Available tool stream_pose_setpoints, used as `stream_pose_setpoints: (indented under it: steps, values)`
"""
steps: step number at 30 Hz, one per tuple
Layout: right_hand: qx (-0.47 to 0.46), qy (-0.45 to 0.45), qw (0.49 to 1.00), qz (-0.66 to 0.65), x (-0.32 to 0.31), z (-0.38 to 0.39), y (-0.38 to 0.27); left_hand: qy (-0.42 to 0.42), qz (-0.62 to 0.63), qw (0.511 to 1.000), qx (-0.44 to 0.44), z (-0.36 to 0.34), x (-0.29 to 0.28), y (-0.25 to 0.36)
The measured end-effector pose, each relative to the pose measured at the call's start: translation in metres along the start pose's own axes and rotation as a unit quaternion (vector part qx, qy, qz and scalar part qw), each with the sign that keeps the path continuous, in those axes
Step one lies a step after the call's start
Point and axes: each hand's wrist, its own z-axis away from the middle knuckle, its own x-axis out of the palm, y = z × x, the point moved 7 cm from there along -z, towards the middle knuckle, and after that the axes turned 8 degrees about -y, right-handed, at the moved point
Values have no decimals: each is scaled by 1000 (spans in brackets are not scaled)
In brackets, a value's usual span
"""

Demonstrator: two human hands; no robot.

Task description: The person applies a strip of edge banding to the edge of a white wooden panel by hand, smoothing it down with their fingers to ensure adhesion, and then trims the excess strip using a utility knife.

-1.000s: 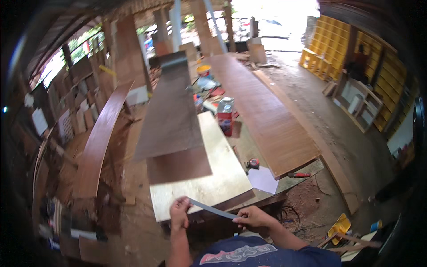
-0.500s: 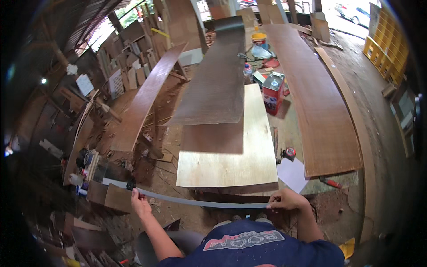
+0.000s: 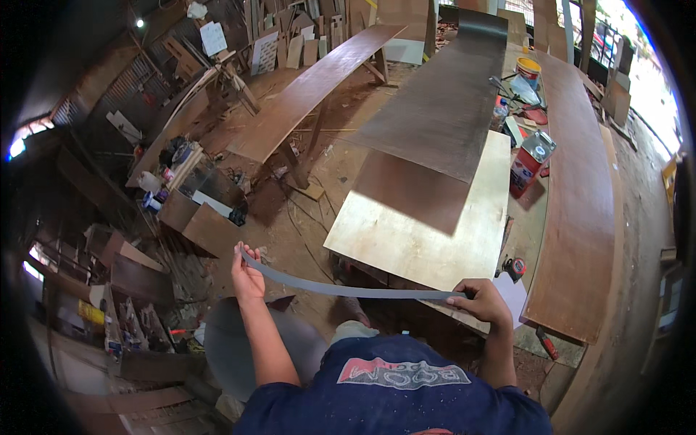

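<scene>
A long thin grey strip [image 3: 348,290] hangs in a shallow sag between my two hands, in front of the worktable. My left hand [image 3: 249,275] pinches its left end, with fingers curled. At the other end, my right hand [image 3: 482,300] grips the strip between thumb and fingers, close to the table's near edge. Just beyond lies a pale plywood board [image 3: 406,250], partly covered by a dark brown sheet [image 3: 442,101] that casts a shadow on it. A red and black tape measure [image 3: 515,268] rests by a white paper [image 3: 510,293], to the right of the plywood.
A long brown panel [image 3: 576,203] runs along the right, with a red-handled tool [image 3: 547,344] at its near end. A red metal can [image 3: 531,165] and yellow bucket [image 3: 528,70] stand between panels. Another brown panel [image 3: 312,94] lies on trestles at left. Beside my left arm is a grey rounded surface [image 3: 264,344].
My view has swung left, so the table and panels appear farther right and tilted. Both hands keep hold of the strip, which sags slightly more.
</scene>
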Motion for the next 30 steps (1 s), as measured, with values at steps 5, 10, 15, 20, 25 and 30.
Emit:
stream_pose_setpoints:
  steps: [5, 10, 15, 20, 25, 30]
  values:
    - [21, 28, 999, 2, 21, -36, -4, 74, 17, 997, -5, -54, -70, -18]
    - [-6, 69, 988, -137, 44, -86, -36, 143, -11, 990, -11, -141, -136, -33]
    - [-130, 100, 957, -241, 79, -169, -101, 162, 15, 987, -14, -231, -192, -19]
    - [-236, 97, 917, -306, 111, -244, -160, 193, 16, 980, -44, -292, -253, -10]
    - [-289, 106, 895, -323, 134, -284, -196, 191, 44, 976, -100, -295, -287, -22]
    - [-351, 150, 894, -233, 128, -312, -211, 237, 79, 962, -112, -241, -290, -30]
